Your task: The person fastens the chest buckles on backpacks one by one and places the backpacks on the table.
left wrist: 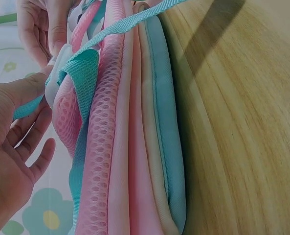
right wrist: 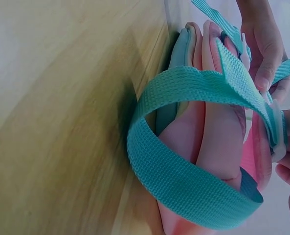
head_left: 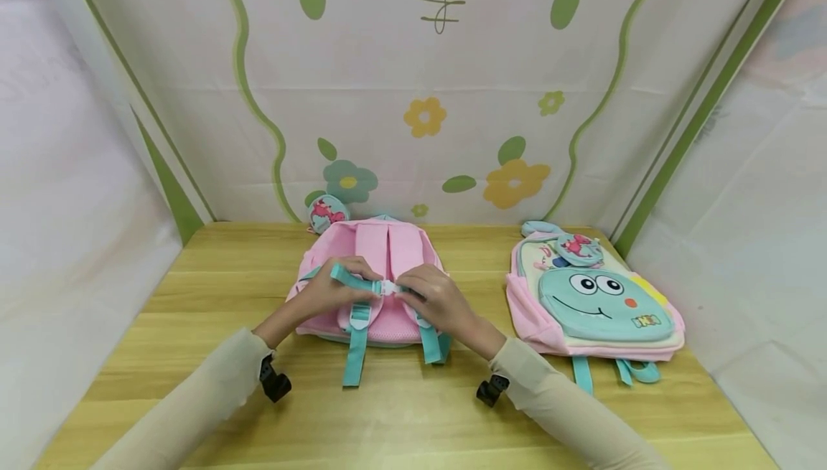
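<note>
A pink backpack [head_left: 394, 332] lies on the table with its shoulder straps [head_left: 372, 242] facing up. Between the two hands is a white plastic buckle [head_left: 388, 288] on a teal chest strap. My left hand [head_left: 337, 285] pinches the buckle's left side, and a loose teal strap end [head_left: 345, 275] sticks up beside its fingers. On the other side, my right hand [head_left: 441, 299] pinches the right part of the buckle with thumb and fingers. Whether the two halves are locked together I cannot tell. In the right wrist view a wide teal strap loop [right wrist: 184, 196] hangs in front of the bag.
A second backpack [head_left: 604, 305], with a smiling teal front pocket, lies at the right of the table. A small round pouch [head_left: 327, 212] sits behind the first bag. Teal strap ends [head_left: 354, 355] hang toward the front. A printed cloth [head_left: 362, 61] stands behind the wooden table [head_left: 213, 276].
</note>
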Demonstrator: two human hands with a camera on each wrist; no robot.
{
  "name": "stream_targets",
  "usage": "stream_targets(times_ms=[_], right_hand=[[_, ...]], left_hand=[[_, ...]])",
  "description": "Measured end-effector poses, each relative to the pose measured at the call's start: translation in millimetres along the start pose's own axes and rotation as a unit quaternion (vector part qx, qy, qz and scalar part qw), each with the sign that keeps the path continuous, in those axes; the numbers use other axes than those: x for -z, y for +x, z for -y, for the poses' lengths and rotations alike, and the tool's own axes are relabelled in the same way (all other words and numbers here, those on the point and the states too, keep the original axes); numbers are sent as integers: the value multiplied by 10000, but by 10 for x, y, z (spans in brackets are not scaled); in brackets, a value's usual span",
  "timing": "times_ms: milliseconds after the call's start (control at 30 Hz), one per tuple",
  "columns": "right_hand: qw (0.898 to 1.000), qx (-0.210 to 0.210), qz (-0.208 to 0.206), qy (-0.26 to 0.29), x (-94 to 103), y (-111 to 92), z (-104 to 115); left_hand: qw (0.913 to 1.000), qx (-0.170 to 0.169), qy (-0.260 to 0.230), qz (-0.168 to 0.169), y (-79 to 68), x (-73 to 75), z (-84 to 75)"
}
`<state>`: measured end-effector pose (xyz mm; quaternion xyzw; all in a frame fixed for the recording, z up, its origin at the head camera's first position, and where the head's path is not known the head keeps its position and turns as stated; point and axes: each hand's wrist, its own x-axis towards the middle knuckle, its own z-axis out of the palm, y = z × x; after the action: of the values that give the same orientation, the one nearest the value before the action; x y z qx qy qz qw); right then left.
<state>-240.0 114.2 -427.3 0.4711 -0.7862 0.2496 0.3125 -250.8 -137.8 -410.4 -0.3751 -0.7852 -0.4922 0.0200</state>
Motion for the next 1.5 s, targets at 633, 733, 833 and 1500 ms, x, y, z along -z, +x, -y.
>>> stream_targets(times_ms=[633, 733, 833, 1500], right_hand=[[9999, -62, -26, 92, 2, 22, 35], [9999, -79, -22, 80, 4, 22, 38], [9999, -91, -3, 89, 6, 28, 39], [9999, -92, 96, 67, -5, 29, 73]], left_hand=[[9999, -98, -56, -26, 20, -20, -18], [10000, -81, -37, -33, 17, -18, -19], [10000, -79, -20, -39, 13, -11, -20], [9999, -72, 155, 7, -60, 6, -66]])
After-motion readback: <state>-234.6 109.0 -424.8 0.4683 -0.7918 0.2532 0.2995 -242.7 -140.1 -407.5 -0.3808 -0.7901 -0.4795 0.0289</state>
